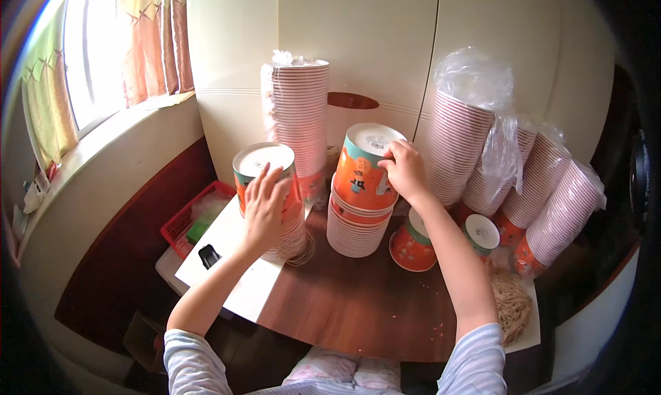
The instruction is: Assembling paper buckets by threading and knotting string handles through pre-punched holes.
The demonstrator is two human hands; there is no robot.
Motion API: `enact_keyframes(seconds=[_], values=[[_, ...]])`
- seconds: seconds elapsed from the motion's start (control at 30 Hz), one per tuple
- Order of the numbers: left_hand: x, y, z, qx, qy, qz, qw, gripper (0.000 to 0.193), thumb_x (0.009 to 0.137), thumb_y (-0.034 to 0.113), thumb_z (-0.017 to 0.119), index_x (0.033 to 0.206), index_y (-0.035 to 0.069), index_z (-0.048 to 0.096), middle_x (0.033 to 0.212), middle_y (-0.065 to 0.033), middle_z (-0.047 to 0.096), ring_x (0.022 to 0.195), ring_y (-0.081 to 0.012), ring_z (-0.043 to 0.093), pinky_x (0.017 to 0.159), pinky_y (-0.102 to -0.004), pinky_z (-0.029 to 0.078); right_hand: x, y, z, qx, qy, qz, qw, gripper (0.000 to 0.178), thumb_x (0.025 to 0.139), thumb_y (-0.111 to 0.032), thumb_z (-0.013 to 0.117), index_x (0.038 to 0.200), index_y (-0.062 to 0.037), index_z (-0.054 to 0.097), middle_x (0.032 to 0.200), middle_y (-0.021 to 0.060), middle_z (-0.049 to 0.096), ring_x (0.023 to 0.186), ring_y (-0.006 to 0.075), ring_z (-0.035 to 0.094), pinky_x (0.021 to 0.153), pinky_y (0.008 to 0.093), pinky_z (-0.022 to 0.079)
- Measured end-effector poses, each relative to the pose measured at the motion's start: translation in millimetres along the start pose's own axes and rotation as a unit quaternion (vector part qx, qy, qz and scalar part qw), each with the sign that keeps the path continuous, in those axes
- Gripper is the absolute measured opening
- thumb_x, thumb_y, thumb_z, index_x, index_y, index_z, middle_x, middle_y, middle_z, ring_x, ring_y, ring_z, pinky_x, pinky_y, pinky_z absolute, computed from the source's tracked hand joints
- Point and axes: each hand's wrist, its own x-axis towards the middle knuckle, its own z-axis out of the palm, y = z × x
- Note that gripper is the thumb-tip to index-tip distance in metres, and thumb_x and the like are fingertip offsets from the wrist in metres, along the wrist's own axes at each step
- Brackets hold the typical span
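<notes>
Taking twelve o'clock as straight ahead of me across the desk (pixel 358 312), I had the middle stack (pixel 358 233) of paper buckets at twelve, all bottoms up, its top bucket (pixel 361 178) orange with a teal band. My right hand (pixel 407 166) was at that bucket's upper edge, on its three o'clock side, fingers curled in against the base rim; I could not tell whether they truly pinched it. My left hand (pixel 264 212) was at the left stack (pixel 292 233), toward ten o'clock, its fingers loosely spread over the near side of the white-based bucket (pixel 251 154) on top, closed on nothing.

I judged each bucket light and thin-walled, stiff at the rim but easy to dent mid-wall, the printed coat probably a little slick. The raised edge round the upturned base looked the surest hold, with a gentle pinch; nested buckets would likely cling together. A lone orange bucket (pixel 413 250) sat at one o'clock, a bundle of string (pixel 513 305) at three, and a plastic-wrapped stack (pixel 456 143) rose farther off toward one.
</notes>
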Motion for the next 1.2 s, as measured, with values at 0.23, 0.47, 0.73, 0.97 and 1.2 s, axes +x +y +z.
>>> enact_keyframes(seconds=[0.23, 0.47, 0.73, 0.97, 1.2], values=[[-8, 45, 29, -0.161, -0.136, -0.003, 0.978, 0.039, 0.069, 0.015, 0.062, 0.104, 0.003, 0.050, 0.119, -0.0151, 0.044, 0.112, -0.0322, 0.041, 0.089, -0.0414, 0.037, 21, -8, -31, 0.011, -0.014, 0.002, 1.000, 0.010, 0.068, -0.003, 0.064, 0.070, -0.0004, 0.056, 0.072, 0.0119, 0.057, 0.066, 0.0261, 0.058, 0.059, 0.0336, 0.045], [17, 57, 87, -0.753, -0.116, -0.381, 0.524, 0.024, 0.088, 0.022, 0.052, 0.107, 0.007, 0.051, 0.083, -0.0017, 0.058, 0.068, -0.0078, 0.055, 0.056, -0.0198, 0.043, 32, -28, -68, 0.030, 0.034, -0.034, 0.998, 0.008, 0.070, 0.000, 0.063, 0.071, 0.0008, 0.055, 0.071, 0.0111, 0.056, 0.064, 0.0237, 0.056, 0.058, 0.0313, 0.045], [43, 91, 74, -0.835, -0.026, -0.302, 0.459, 0.008, 0.088, 0.017, 0.051, 0.092, 0.010, 0.053, 0.065, 0.0055, 0.048, 0.051, -0.0020, 0.040, 0.042, -0.0143, 0.030, 25, -17, -117, 0.106, 0.031, 0.040, 0.993, 0.007, 0.072, -0.004, 0.063, 0.075, 0.0002, 0.058, 0.073, 0.0105, 0.061, 0.062, 0.0180, 0.059, 0.057, 0.0285, 0.045], [53, 113, 63, -0.794, -0.013, -0.283, 0.538, 0.013, 0.087, 0.016, 0.052, 0.094, 0.006, 0.054, 0.062, 0.0047, 0.048, 0.044, -0.0024, 0.036, 0.039, -0.0161, 0.031, 1, 20, -169, 0.307, 0.057, 0.173, 0.934, 0.001, 0.078, -0.003, 0.057, 0.078, -0.0022, 0.058, 0.076, 0.0015, 0.056, 0.072, 0.0093, 0.050, 0.069, 0.0224, 0.041], [24, 103, 45, -0.757, -0.080, -0.285, 0.583, 0.017, 0.086, 0.017, 0.053, 0.097, 0.004, 0.055, 0.069, 0.0043, 0.050, 0.053, -0.0021, 0.039, 0.046, -0.0170, 0.029, -35, 57, -255, 0.366, 0.146, 0.262, 0.881, 0.008, 0.082, -0.006, 0.054, 0.089, -0.0075, 0.052, 0.083, -0.0005, 0.054, 0.077, 0.0099, 0.052, 0.071, 0.0252, 0.045]])
